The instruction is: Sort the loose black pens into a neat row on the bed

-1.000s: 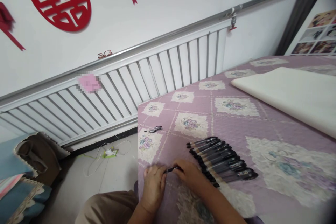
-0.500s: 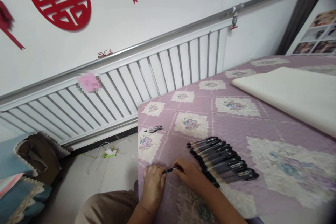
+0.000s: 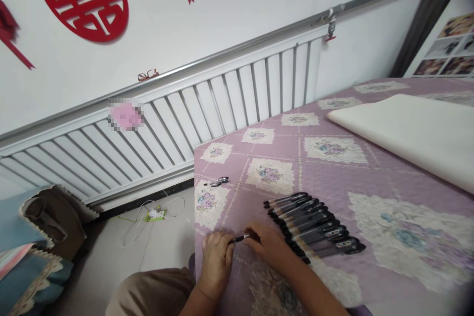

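Between my two hands lies a dark pen (image 3: 239, 239), only its middle stretch showing. My left hand (image 3: 217, 256) is closed on one end of it, near the left edge of the purple flowered cloth. The other end is pinched in the fingers of my right hand (image 3: 263, 242); that tip is covered. Just right of my right hand, a row of several black-capped clear pens (image 3: 314, 227) lies side by side on the cloth. Farther back, by the cloth's left edge, sit small black-and-clear pen parts (image 3: 217, 182), too small to make out exactly.
The flowered cloth (image 3: 274, 150) covers the surface under my hands. A cream folded sheet or pad (image 3: 411, 131) lies at the right. A white radiator (image 3: 207, 108) runs along the wall. On the floor at left are a power strip (image 3: 155, 214) with cords and a brown bag-like thing (image 3: 52, 217).
Hardly anything differs. Both hands stay on the pen in nearly the same place, and the row of pens has not moved.
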Demonstrator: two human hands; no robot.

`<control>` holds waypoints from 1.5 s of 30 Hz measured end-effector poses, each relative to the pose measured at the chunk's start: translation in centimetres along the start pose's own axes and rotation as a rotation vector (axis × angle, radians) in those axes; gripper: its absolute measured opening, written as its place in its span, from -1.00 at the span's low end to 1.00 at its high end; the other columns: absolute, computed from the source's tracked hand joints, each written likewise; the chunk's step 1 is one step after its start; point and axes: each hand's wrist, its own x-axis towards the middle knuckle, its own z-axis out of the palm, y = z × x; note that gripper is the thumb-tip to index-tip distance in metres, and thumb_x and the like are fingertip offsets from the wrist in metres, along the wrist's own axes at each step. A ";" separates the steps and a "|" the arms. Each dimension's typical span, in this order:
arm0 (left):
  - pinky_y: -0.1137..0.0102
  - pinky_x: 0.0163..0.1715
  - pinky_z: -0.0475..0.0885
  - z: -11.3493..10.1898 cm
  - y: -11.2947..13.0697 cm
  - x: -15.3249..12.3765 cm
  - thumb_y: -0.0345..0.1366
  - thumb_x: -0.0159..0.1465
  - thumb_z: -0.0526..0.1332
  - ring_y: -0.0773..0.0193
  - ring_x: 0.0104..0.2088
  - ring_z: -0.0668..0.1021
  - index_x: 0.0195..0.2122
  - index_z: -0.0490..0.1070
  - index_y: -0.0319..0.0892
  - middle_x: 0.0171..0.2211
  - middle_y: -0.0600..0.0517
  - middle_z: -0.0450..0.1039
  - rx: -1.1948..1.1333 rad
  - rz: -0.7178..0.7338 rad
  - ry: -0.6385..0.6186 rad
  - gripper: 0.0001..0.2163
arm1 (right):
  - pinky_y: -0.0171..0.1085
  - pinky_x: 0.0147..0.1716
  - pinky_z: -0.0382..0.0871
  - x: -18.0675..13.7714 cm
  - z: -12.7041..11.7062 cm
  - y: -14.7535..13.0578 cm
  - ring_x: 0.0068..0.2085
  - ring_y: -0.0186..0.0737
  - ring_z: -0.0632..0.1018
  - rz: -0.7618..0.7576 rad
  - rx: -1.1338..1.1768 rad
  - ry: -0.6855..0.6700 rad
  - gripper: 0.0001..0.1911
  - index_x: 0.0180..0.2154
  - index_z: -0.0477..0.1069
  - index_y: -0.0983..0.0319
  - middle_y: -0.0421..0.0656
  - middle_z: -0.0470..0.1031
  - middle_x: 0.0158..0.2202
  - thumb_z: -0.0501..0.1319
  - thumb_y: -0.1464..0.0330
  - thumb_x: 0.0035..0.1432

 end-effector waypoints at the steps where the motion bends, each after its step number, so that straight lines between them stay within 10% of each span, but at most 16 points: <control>1: 0.18 -0.09 0.25 0.0 0.0 0.0 -0.43 0.25 0.08 0.17 -0.15 0.44 -0.12 0.42 -0.06 -0.19 0.02 0.47 0.000 -0.003 0.000 -0.76 | -0.29 -0.30 0.27 0.0 0.0 0.0 -0.30 -0.21 0.47 -0.002 0.015 0.011 -0.84 -0.33 0.40 0.21 -0.16 0.50 -0.35 0.11 0.29 0.12; 45: 0.20 -0.14 0.26 0.1 0.1 0.0 -0.42 0.22 0.12 0.16 -0.20 0.44 -0.19 0.43 -0.08 -0.26 0.02 0.47 -0.010 0.028 0.013 -0.82 | -0.30 -0.23 0.27 -0.5 0.1 -0.5 -0.21 -0.19 0.48 -0.077 -0.131 -0.062 -0.84 -0.28 0.45 0.21 -0.12 0.49 -0.26 0.11 0.36 0.14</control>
